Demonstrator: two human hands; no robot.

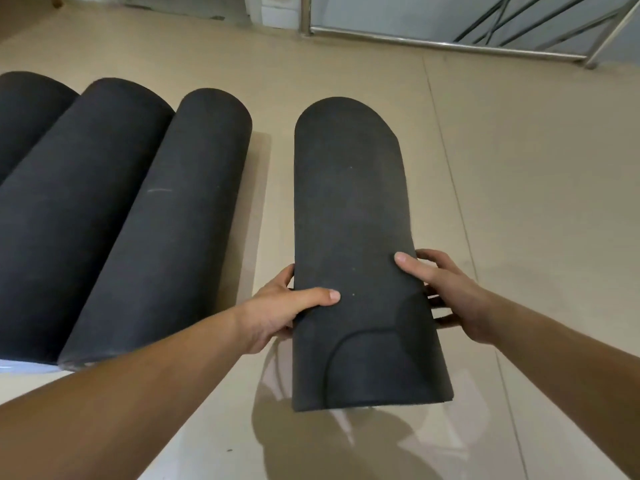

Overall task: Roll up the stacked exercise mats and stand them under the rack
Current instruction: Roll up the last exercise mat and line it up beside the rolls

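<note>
- gripping the dark grey rolled foam mat (349, 220) in the middle of the frame: my left hand (277, 313) wraps its left side, my right hand (450, 292) its right side, and both thumbs lie across the front.
- this roll looks finished to me, wound tight with its outer edge showing as a curved seam near the lower end. i cannot tell whether that end touches the glossy beige tiled floor (519, 202).
- three more dark grey rolled foam mats (166, 216) sit side by side, touching, at the left of the frame, so i judge the rolling is well along.
- no flat stack shows, so i cannot say how many mats are left to roll.
- the shiny steel tube rack (446, 46) is at the upper right, well apart from my roll, and i see no mat under it. standing the rolls there seems to be what remains.
</note>
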